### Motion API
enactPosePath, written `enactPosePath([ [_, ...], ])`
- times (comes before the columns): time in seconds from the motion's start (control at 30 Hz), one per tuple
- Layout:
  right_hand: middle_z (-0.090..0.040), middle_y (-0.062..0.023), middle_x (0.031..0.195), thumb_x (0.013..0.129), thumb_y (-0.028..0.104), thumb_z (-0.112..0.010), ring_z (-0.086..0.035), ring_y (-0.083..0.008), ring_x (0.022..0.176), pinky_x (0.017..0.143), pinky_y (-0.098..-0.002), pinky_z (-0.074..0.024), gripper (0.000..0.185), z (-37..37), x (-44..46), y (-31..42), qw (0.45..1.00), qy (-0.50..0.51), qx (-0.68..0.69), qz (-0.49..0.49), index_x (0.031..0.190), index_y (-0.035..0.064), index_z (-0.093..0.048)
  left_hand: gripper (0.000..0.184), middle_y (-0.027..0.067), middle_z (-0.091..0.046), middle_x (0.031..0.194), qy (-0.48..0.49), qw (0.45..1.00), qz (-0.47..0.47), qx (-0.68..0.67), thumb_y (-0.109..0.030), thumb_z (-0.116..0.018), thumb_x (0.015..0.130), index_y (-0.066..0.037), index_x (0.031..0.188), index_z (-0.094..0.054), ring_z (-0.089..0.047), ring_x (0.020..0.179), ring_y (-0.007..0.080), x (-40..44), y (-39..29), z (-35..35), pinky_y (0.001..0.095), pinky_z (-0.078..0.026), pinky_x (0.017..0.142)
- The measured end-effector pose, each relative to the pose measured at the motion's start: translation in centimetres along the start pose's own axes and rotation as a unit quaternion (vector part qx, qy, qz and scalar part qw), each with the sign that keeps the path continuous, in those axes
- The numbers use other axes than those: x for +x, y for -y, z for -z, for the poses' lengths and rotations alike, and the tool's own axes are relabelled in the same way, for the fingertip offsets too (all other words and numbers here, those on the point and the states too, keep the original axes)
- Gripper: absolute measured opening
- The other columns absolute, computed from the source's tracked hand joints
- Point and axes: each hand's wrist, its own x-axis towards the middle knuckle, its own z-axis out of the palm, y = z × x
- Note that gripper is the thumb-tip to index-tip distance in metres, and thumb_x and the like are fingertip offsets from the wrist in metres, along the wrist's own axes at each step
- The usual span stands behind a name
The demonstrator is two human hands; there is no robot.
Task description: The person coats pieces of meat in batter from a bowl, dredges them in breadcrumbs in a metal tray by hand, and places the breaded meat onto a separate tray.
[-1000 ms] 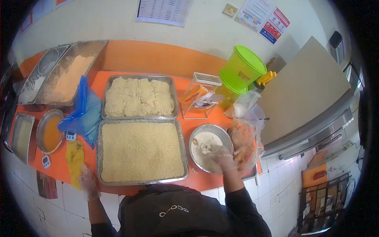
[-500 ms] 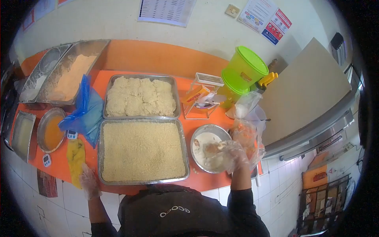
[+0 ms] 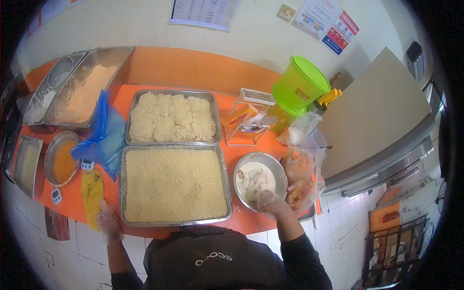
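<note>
One gloved right hand (image 3: 273,204) dips its fingers, grip unclear, into a bowl (image 3: 279,170), white liquid (image 3: 251,168) just beyond them. Beside a tray (image 3: 176,224), the left hand (image 3: 109,223)'s finger state is unclear. Gentle, low movement should limit splashes.

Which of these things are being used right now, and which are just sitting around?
Apparently in use:
metal bowl of white mixture, right hand reaching into it
clear bag beside it, probably
crumb-filled tray, probably

Apparently lying about:
white timers
yellow cloth beside the left hand
blue bag
green tub
</note>
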Motion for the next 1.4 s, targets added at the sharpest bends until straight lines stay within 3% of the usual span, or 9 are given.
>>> enactPosePath([
  [0.13, -0.063, -0.0074, 0.104, 0.079, 0.009, -0.063, -0.062, -0.0191, 0.091, 0.076, -0.0294, -0.0516, 0.034, -6.2, -1.5, 12.0, 0.991, 0.022, 0.114, -0.060, 0.113, 0.0034, -0.058, 0.023, -0.0044, -0.053, 0.082, 0.047, 0.966, 0.174, -0.186, -0.029, -0.051, 0.097, -0.006, 0.101, -0.057, -0.049, 0.074, 0.0091, -0.1, -0.9, 0.8, 0.0263, -0.041, 0.063],
  [0.27, -0.063, -0.0114, 0.104, 0.087, 0.011, -0.052, -0.061, -0.0190, 0.092, 0.079, -0.0305, -0.0508, 0.024, 0.0, 4.5, 8.3, 0.912, -0.028, -0.401, 0.076, 0.108, 0.0029, -0.060, 0.031, -0.0033, -0.051, 0.069, 0.049, 0.965, 0.144, -0.216, -0.033, -0.050, 0.097, -0.005, 0.090, -0.061, -0.044, 0.058, 0.0087, -0.3, -3.8, 0.5, 0.0266, -0.034, 0.049],
  [0.5, -0.059, -0.0124, 0.122, 0.086, 0.025, -0.056, -0.053, -0.0280, 0.114, 0.100, -0.0376, -0.0382, 0.036, -0.3, 8.8, 4.3, 0.734, 0.002, -0.678, -0.039, 0.119, 0.0124, -0.060, 0.030, -0.0037, -0.048, 0.068, 0.020, 0.999, 0.021, -0.038, -0.032, -0.051, 0.097, -0.005, 0.089, -0.061, -0.041, 0.058, 0.0083, -0.4, -0.9, 0.4, 0.0255, -0.031, 0.049],
  [0.6, -0.054, -0.0119, 0.130, 0.086, 0.022, -0.055, -0.053, -0.0283, 0.115, 0.102, -0.0366, -0.0363, 0.040, 0.3, 8.8, 4.6, 0.778, -0.008, -0.613, -0.135, 0.124, 0.0104, -0.055, 0.029, -0.0037, -0.048, 0.067, 0.014, 0.986, -0.067, 0.153, -0.032, -0.052, 0.096, -0.007, 0.086, -0.060, -0.041, 0.059, 0.0080, 0.2, 3.3, 1.0, 0.0251, -0.032, 0.051],
  [0.8, -0.060, -0.0118, 0.112, 0.086, 0.012, -0.057, -0.061, -0.0234, 0.099, 0.082, -0.0347, -0.0534, 0.033, -0.3, 4.7, 6.9, 0.996, -0.066, 0.029, -0.051, 0.119, 0.0043, -0.057, 0.026, -0.0047, -0.049, 0.070, 0.013, 0.966, 0.128, -0.224, -0.033, -0.053, 0.096, -0.011, 0.083, -0.057, -0.042, 0.060, 0.0069, -0.2, -2.5, -0.1, 0.0239, -0.033, 0.053],
  [0.9, -0.060, -0.0072, 0.107, 0.075, 0.002, -0.067, -0.058, -0.0204, 0.102, 0.080, -0.0329, -0.0523, 0.043, 1.1, 4.4, 8.3, 0.992, 0.050, 0.091, -0.070, 0.116, 0.0047, -0.056, 0.025, -0.0047, -0.050, 0.072, 0.005, 0.983, 0.118, -0.139, -0.032, -0.053, 0.096, -0.010, 0.086, -0.057, -0.044, 0.061, 0.0068, -0.1, -0.6, 0.0, 0.0238, -0.034, 0.053],
  [1.2, -0.057, -0.0105, 0.112, 0.075, 0.006, -0.072, -0.058, -0.0204, 0.101, 0.087, -0.0356, -0.0502, 0.051, -5.0, -1.1, 12.6, 0.998, -0.032, 0.045, -0.003, 0.121, 0.0020, -0.049, 0.033, -0.0012, -0.053, 0.069, -0.005, 0.993, 0.034, -0.115, -0.034, -0.049, 0.096, -0.007, 0.081, -0.059, -0.047, 0.063, 0.0106, -0.3, 2.4, -0.1, 0.0291, -0.037, 0.054],
  [1.3, -0.059, -0.0124, 0.110, 0.082, 0.018, -0.064, -0.059, -0.0253, 0.103, 0.087, -0.0360, -0.0516, 0.038, -5.5, -4.5, 10.9, 0.977, 0.010, 0.213, 0.004, 0.114, 0.0006, -0.055, 0.031, -0.0016, -0.052, 0.070, 0.034, 0.983, 0.144, -0.104, -0.034, -0.048, 0.097, -0.008, 0.084, -0.058, -0.045, 0.063, 0.0093, 0.0, -1.4, 0.7, 0.0279, -0.036, 0.053],
  [1.4, -0.059, -0.0117, 0.109, 0.080, 0.021, -0.067, -0.059, -0.0245, 0.102, 0.090, -0.0382, -0.0501, 0.041, -4.5, -5.5, 9.9, 0.998, -0.024, 0.021, -0.052, 0.114, 0.0019, -0.054, 0.028, -0.0019, -0.053, 0.076, 0.061, 0.971, 0.200, -0.116, -0.032, -0.048, 0.097, -0.007, 0.094, -0.059, -0.045, 0.066, 0.0088, 0.1, -2.0, 1.1, 0.0262, -0.037, 0.055],
])
